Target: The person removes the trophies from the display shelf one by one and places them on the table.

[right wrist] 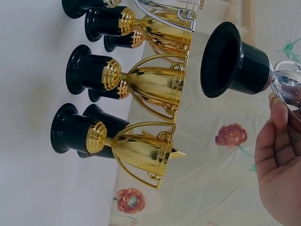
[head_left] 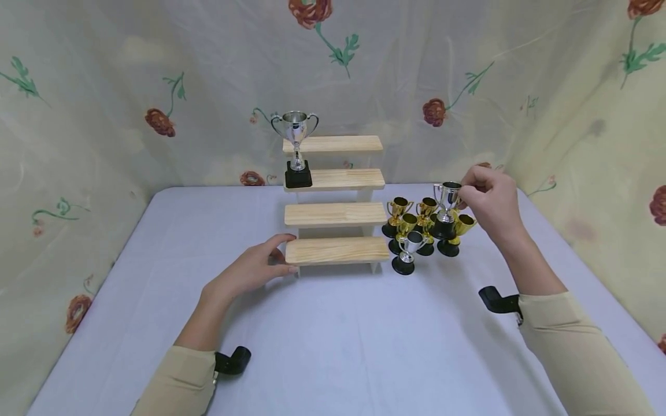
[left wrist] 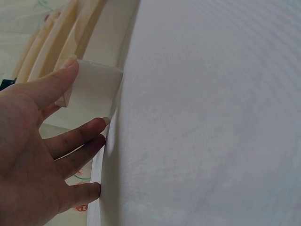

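Note:
My right hand (head_left: pixel 489 199) pinches a small silver trophy cup (head_left: pixel 447 199) near its handle and rim, above a cluster of trophies. In the right wrist view the round black base of this silver trophy (right wrist: pixel 249 66) hangs off the table. Below it stand several gold trophies (right wrist: pixel 155 89) on black bases. My left hand (head_left: pixel 255 266) is at the left end of the lowest step of a wooden tiered stand (head_left: pixel 338 251). In the left wrist view its thumb (left wrist: pixel 61 77) and forefinger grip the step's end, while the other fingers spread loosely.
A larger silver trophy (head_left: pixel 296 147) with a square black base stands on the left of the stand's second step from the top. Another small silver trophy (head_left: pixel 408 254) stands in front of the gold ones. White cloth (head_left: pixel 322 341) covers the table; flowered curtains (head_left: pixel 208 69) hang around it.

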### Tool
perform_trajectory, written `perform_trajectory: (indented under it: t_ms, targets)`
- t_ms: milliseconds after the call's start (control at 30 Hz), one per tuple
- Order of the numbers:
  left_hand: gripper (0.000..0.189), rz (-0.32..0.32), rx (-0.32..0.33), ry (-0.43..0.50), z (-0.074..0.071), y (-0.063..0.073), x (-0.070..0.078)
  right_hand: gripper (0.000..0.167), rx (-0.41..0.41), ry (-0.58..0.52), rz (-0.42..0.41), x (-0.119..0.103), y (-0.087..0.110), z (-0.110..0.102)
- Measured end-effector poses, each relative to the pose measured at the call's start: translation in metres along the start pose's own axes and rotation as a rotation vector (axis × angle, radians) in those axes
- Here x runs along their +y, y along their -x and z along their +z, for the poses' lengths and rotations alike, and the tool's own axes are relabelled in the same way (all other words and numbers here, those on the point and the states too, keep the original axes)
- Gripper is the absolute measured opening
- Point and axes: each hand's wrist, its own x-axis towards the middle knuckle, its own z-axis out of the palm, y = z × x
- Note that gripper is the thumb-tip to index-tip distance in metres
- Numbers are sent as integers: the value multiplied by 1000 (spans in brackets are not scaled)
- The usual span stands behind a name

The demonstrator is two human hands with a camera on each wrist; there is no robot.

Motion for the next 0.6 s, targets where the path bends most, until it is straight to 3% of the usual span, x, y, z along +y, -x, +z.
perform_trajectory:
  t_ms: [600]
  targets:
    - [67,7,7,-1,1,0,-2,20,8,-2,50,16,3,2]
